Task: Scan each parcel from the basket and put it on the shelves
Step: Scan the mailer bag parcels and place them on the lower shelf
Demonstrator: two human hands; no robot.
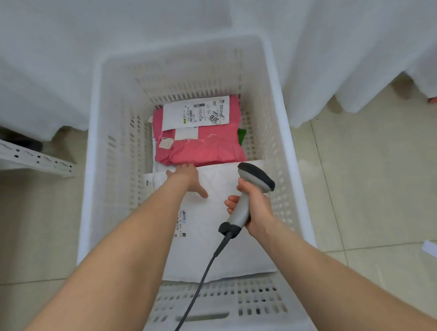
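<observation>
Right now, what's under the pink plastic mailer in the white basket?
Under the pink plastic mailer, a white wrapper edge shows at its left and a green corner at its right. Whatever else lies beneath, and that part of the white slotted basket floor, is covered.

Beige tiled floor point(361, 185) (white drapes point(60, 59))

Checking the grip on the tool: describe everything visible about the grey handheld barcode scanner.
The grey plastic handheld barcode scanner has a dark head aimed away from the person, a dark base cap and a dark cable trailing toward the camera. It is held tilted above the white parcel in the white plastic basket. Only the right hand grips its handle.
</observation>
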